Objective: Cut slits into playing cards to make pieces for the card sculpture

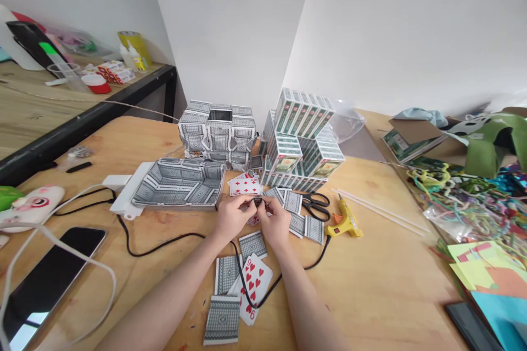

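Observation:
My left hand and my right hand meet at mid-table, fingertips pinched on a small grey-patterned playing card that looks folded; the fingers cover most of it. A diamonds card lies just beyond them. Grey-backed folded cards are spread right of my right hand. Between my forearms lie a hearts card and more folded cards. Left of my hands sits an open tray covered in cards. Behind it stands a boxy card structure with a square opening on top.
Stacked card boxes stand behind my hands. Black scissors, a yellow glue gun and white sticks lie right. The black cable crosses beneath my arms. A phone lies left; coloured paper lies far right.

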`<state>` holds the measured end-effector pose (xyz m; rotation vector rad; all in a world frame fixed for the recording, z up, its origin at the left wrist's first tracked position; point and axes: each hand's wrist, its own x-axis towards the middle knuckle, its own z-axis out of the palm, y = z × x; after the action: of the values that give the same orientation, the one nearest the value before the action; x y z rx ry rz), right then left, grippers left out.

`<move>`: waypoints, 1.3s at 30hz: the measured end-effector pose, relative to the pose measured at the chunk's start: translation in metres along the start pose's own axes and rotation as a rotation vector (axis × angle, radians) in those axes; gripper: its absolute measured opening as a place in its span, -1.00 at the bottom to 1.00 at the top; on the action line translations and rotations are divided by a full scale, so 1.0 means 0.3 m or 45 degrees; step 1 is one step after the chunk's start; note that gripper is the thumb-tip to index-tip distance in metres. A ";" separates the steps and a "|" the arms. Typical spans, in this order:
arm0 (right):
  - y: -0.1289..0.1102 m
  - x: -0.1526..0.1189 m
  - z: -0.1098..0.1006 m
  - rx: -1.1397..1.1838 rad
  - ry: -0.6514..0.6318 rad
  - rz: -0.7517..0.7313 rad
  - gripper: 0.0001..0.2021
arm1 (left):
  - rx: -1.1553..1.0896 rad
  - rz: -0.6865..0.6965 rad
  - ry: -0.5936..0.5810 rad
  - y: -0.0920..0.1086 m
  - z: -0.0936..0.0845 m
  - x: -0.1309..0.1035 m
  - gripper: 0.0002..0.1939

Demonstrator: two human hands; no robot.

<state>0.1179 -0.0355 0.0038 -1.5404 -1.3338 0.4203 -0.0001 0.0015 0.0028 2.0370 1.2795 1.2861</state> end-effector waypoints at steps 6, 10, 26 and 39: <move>0.002 -0.003 0.003 -0.072 0.018 -0.010 -0.79 | 0.105 0.008 0.016 0.004 0.001 -0.006 -0.78; 0.007 -0.007 0.007 -0.117 0.004 -0.024 -0.77 | 0.120 0.008 0.031 0.004 0.005 -0.007 -0.77; -0.008 -0.001 0.004 0.032 0.020 0.018 -0.79 | -0.001 -0.046 -0.019 0.011 0.000 -0.001 -0.87; -0.001 -0.007 0.003 -0.058 -0.042 0.070 -0.75 | 0.072 -0.062 -0.015 0.007 0.007 -0.003 -0.75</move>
<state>0.1162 -0.0370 0.0030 -1.6171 -1.3364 0.4544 0.0026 -0.0001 0.0028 2.0356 1.3666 1.2276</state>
